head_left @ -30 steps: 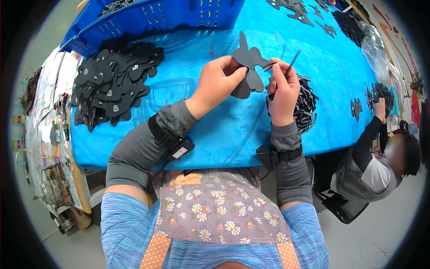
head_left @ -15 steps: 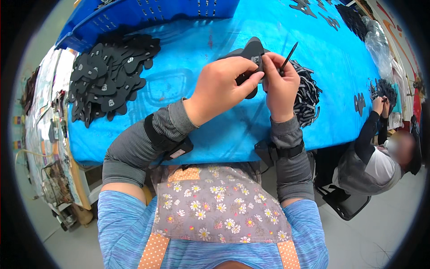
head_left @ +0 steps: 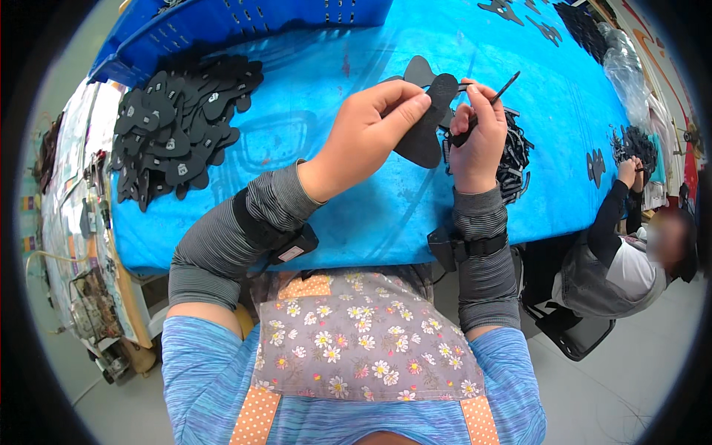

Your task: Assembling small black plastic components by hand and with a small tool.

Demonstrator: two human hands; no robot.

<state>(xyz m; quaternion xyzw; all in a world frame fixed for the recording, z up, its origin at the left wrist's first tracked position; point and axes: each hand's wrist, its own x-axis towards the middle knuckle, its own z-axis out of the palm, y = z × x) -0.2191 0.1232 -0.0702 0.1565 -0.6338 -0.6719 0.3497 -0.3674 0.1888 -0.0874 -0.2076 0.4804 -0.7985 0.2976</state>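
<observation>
My left hand (head_left: 369, 130) pinches a flat black shaped piece (head_left: 426, 127) and holds it above the blue table (head_left: 319, 148). My right hand (head_left: 477, 141) is close beside it, gripping a thin black strip (head_left: 495, 99) that sticks up and to the right past the fingers. The strip's lower end meets the black piece between my two hands. Just right of my right hand lies a heap of thin black strips (head_left: 513, 159).
A large pile of black shaped pieces (head_left: 178, 126) lies at the table's left. A blue crate (head_left: 245, 22) stands at the far edge. More black pieces (head_left: 545, 30) lie far right. Another person (head_left: 630, 245) sits at the right end, hands on the table.
Both hands have turned the black piece and brought it closer together; the piece now faces more edge-on, and the strip in my right hand points up to the right.
</observation>
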